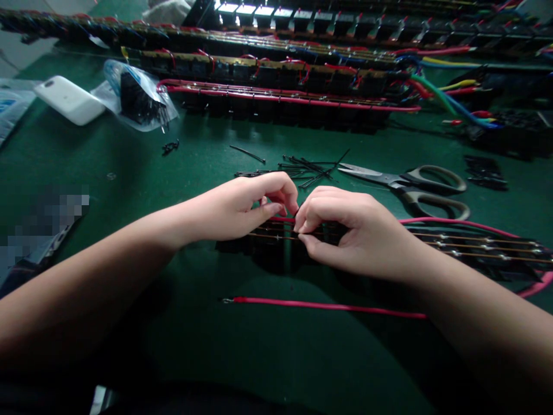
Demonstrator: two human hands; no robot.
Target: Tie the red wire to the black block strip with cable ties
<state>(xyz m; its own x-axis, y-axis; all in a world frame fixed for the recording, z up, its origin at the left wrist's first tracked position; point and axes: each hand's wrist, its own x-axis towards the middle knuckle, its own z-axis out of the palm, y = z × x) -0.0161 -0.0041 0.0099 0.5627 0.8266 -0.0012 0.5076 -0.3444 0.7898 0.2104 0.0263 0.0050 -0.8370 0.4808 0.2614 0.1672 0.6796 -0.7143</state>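
My left hand [254, 206] and my right hand [345, 227] meet over a long black strip [479, 248] with copper-coloured rods and solder spots. The fingers of both are pinched close together at a red wire; a small dark piece shows between them, too small to make out. Along the strip's far side runs the red wire [458, 221], which loops round its right end. Nearer me a red cable [311, 305] with a metal end lies on the green table. Black cable ties [311, 167] are scattered just beyond my hands.
Scissors [401, 183] lie right of the ties, near a small black pile [486, 172]. Finished-looking strips with wires [280, 95] line the back. At the left are a bag of black ties [140, 98], a white phone-like object [69, 100] and another plastic bag [12, 109].
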